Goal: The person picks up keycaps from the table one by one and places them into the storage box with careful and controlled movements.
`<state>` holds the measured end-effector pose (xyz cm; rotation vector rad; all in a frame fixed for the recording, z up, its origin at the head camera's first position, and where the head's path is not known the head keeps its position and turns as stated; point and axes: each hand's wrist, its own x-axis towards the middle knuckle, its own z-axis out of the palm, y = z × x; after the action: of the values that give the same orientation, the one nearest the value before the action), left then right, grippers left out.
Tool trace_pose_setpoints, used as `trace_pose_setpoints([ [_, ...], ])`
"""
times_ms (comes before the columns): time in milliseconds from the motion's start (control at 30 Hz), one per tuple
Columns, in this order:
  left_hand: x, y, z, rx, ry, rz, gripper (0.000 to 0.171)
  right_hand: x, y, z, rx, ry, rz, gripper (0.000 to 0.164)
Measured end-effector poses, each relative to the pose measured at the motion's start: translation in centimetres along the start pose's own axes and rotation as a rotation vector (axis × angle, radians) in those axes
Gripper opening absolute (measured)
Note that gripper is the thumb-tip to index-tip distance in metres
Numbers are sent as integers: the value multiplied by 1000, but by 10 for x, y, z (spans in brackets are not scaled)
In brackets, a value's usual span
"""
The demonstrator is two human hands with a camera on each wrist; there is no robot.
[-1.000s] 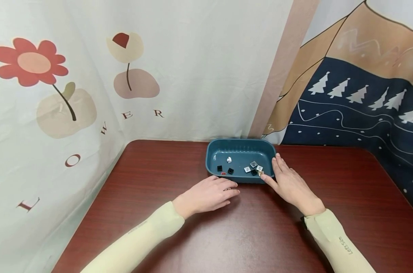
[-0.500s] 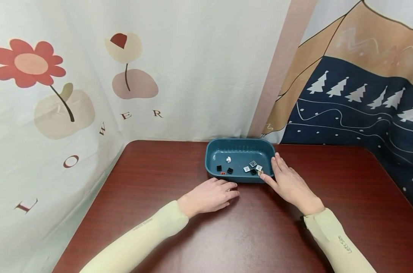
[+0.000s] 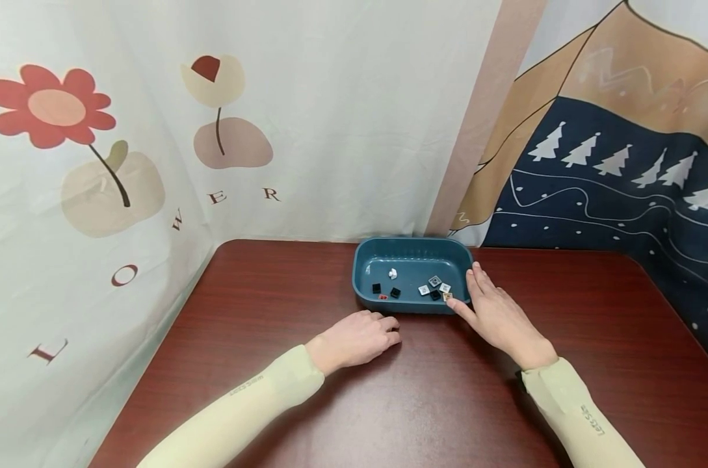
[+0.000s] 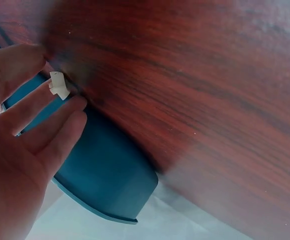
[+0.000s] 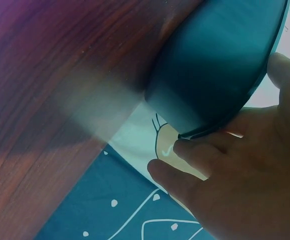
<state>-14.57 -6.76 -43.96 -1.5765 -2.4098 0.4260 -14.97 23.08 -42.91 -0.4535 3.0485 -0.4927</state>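
In the head view my left hand (image 3: 362,338) hovers over the table at the front of a blue plastic tray (image 3: 359,273). The left wrist view shows a small cream-white piece (image 4: 59,86) with angular edges pinched at the tips of that hand's thumb and index finger; its kind is unclear. From above, the fingers hide it. My right hand (image 3: 502,325) lies at the tray's right front corner, thumb on the front rim and straight fingers against the right end. Inside the tray are small square pieces: black ones (image 3: 376,288), white ones (image 3: 424,290), a grey one (image 3: 435,281), a red one (image 3: 383,297) and a tan one (image 3: 448,297).
The tray stands at the back edge of a dark red wooden table (image 3: 283,273). Behind it hangs a white curtain (image 3: 342,117) with printed flowers. At the right is a cloth (image 3: 611,201) with mountains and trees.
My left fingers have drawn in and curled more, moving slightly back from the tray's front wall. My right hand and the tray have stayed where they were.
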Motion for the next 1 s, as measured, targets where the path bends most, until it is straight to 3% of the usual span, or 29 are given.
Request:
trace_pose_setpoints([
  [267,-2,0,-1,0,-16,8,20,0,0,1,-1,0,2,85],
  [800,-6,-1,-5,24,27,24,17,0,1,0,-10,10,-15,89],
  [1000,-5,-7,-10,-38,89,58,20,1,2,2,-10,9,-9,88],
])
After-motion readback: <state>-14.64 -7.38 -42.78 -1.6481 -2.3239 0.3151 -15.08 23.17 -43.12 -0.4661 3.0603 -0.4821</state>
